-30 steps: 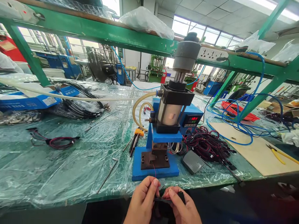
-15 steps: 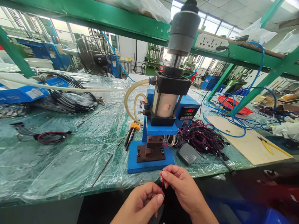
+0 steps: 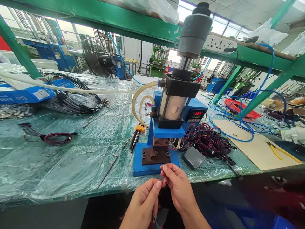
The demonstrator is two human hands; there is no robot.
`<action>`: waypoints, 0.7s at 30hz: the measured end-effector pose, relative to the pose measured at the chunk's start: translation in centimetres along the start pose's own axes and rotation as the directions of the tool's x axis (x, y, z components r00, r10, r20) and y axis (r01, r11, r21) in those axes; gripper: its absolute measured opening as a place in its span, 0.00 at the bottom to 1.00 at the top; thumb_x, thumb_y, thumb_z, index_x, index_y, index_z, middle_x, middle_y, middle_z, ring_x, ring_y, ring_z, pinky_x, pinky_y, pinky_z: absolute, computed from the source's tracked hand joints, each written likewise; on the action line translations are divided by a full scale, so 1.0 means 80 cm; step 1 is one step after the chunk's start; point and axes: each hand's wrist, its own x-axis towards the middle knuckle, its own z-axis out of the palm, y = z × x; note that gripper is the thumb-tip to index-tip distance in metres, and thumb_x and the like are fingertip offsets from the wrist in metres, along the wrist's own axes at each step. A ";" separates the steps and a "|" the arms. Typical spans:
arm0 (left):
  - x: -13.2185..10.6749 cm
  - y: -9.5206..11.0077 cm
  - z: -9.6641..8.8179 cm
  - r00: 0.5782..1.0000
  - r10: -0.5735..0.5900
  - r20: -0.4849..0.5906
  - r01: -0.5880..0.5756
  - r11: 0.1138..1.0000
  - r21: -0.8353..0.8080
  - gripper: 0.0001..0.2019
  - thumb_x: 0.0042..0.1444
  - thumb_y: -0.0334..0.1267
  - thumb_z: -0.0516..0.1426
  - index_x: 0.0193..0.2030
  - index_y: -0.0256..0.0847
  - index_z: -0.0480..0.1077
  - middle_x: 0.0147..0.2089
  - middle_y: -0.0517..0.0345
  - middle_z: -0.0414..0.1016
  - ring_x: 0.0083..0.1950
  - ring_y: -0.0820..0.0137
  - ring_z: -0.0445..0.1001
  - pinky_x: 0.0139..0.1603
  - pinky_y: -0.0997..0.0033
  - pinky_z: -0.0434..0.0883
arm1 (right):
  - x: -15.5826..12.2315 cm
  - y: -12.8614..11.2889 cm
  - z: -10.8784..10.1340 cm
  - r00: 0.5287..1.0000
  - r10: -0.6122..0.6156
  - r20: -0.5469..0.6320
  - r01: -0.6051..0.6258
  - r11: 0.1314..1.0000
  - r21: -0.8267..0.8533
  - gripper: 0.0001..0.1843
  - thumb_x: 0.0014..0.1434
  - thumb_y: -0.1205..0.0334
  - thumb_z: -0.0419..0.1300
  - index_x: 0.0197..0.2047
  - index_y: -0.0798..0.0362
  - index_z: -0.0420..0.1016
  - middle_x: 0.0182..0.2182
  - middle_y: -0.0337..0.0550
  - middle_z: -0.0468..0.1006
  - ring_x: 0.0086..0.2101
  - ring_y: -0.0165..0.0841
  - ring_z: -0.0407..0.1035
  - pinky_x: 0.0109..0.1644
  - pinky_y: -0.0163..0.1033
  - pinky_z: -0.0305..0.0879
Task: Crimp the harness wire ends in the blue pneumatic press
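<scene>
My left hand [image 3: 143, 203] and my right hand [image 3: 178, 187] meet at the near edge of the table, fingertips pinched together on thin coloured wires [image 3: 161, 176]. A few wire ends stick up between the fingers, and more wire hangs down below my left hand. The exact number of wires is hidden by my fingers. Just beyond my hands stands a blue pneumatic press [image 3: 172, 108], its blue base plate [image 3: 137, 168] close to my right fingertips. A dark metal die [image 3: 154, 157] sits on that base.
Clear plastic sheeting [image 3: 59, 168] covers the green table. A bundle of red and black wires [image 3: 207, 141] and a grey box [image 3: 193, 158] lie right of the press. Yellow-handled pliers [image 3: 277, 151] rest on a wooden board [image 3: 245, 143]. Black cables [image 3: 76, 101] lie at left.
My hands have drawn closer together and risen a little toward the press. Coloured wire now shows below my left hand, and the view has shifted slightly.
</scene>
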 end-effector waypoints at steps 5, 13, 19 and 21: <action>0.013 0.001 0.000 0.998 0.038 -0.053 -0.038 0.999 -0.002 0.25 0.61 0.62 0.58 0.29 0.40 0.70 0.15 0.67 0.60 0.19 0.75 0.53 0.24 0.75 0.54 | 0.015 -0.003 -0.004 0.991 -0.108 0.074 0.124 0.960 -0.253 0.26 0.52 0.38 0.72 0.34 0.56 0.83 0.26 0.43 0.79 0.24 0.30 0.65 0.29 0.35 0.64; 0.052 -0.001 -0.002 0.989 0.032 -0.146 -0.048 0.993 -0.107 0.21 0.63 0.57 0.58 0.34 0.39 0.71 0.17 0.69 0.61 0.18 0.76 0.53 0.21 0.77 0.52 | 0.019 0.005 -0.027 0.850 -0.491 0.190 0.473 0.554 -0.685 0.13 0.69 0.57 0.57 0.45 0.53 0.81 0.40 0.52 0.82 0.39 0.42 0.75 0.43 0.46 0.72; 0.059 -0.012 0.008 0.987 0.012 -0.159 -0.040 0.983 -0.178 0.21 0.64 0.57 0.58 0.34 0.39 0.71 0.18 0.70 0.61 0.18 0.77 0.55 0.20 0.77 0.53 | 0.037 0.003 -0.039 0.654 -0.561 0.508 0.673 0.126 -0.729 0.20 0.69 0.70 0.51 0.58 0.51 0.78 0.53 0.51 0.80 0.53 0.45 0.70 0.59 0.55 0.66; 0.060 -0.016 0.010 0.985 0.015 -0.174 -0.049 0.981 -0.189 0.21 0.65 0.57 0.57 0.35 0.39 0.71 0.18 0.71 0.61 0.18 0.77 0.55 0.20 0.77 0.53 | 0.044 0.004 -0.040 0.607 -0.548 0.575 0.694 0.014 -0.720 0.22 0.68 0.72 0.51 0.59 0.53 0.77 0.54 0.53 0.79 0.53 0.46 0.70 0.58 0.57 0.66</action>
